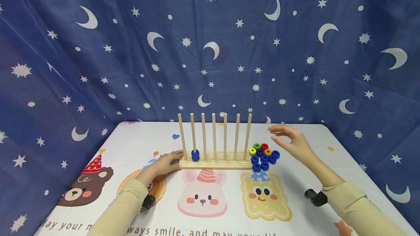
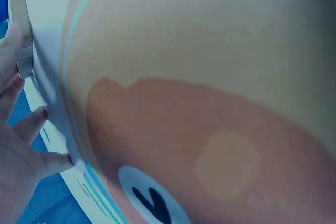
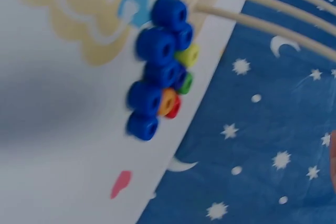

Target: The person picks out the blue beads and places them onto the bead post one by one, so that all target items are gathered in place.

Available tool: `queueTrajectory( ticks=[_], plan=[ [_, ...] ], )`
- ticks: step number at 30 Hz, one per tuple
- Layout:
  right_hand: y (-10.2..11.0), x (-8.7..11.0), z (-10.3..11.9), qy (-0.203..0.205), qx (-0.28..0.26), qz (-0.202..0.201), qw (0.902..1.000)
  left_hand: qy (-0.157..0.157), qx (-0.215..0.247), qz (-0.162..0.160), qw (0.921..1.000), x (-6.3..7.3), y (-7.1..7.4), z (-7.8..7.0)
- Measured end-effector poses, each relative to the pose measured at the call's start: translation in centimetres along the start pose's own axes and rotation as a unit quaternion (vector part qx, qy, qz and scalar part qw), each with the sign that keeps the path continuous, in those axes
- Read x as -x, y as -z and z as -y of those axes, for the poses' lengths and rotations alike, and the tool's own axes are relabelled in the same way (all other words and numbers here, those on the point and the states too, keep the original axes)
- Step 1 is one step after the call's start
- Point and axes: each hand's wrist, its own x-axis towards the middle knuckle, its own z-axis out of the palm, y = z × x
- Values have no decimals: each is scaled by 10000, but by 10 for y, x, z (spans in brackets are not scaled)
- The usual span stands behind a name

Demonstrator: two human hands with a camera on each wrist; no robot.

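Observation:
A wooden peg stand (image 1: 214,164) with several upright pegs stands on the table. Two blue beads (image 1: 195,155) are stacked on its second peg from the left. My left hand (image 1: 166,163) holds the base's left end, thumb at the front edge and a finger at the back; in the left wrist view its other fingers (image 2: 32,124) are spread. To the right of the base lies a cluster of ring beads: several blue beads (image 1: 264,166), plus yellow (image 1: 252,151), green (image 1: 257,146), red (image 1: 264,146), orange (image 1: 267,152) and dark purple ones. My right hand (image 1: 295,144) hovers right of the cluster, fingers curved and apart, holding nothing.
The white tablecloth (image 1: 234,196) has printed cartoon animals and lettering. A blue curtain (image 1: 210,65) with moons and stars hangs behind and beside the table. Black devices (image 1: 315,197) sit at both wrists.

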Motion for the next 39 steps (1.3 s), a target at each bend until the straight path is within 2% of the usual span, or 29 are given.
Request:
queueTrajectory(
  ticks=[6, 13, 19, 25, 39],
  plan=[
    [3, 7, -20, -192, 337, 270, 9989, 54, 10, 22, 10000, 1, 2, 0],
    [8, 11, -42, -600, 608, 985, 9915, 103, 35, 24, 9999, 4, 4, 1],
    [14, 14, -58, -936, 481, 1594, 9816, 199, 89, 90, 9997, 3, 3, 1],
    [11, 14, -74, -1336, 558, 2203, 9646, 151, 91, 42, 9998, 6, 2, 3],
    [5, 16, -101, -1442, 653, 2535, 9543, 10, 129, 2, 9999, 2, 2, 0]
  ],
)
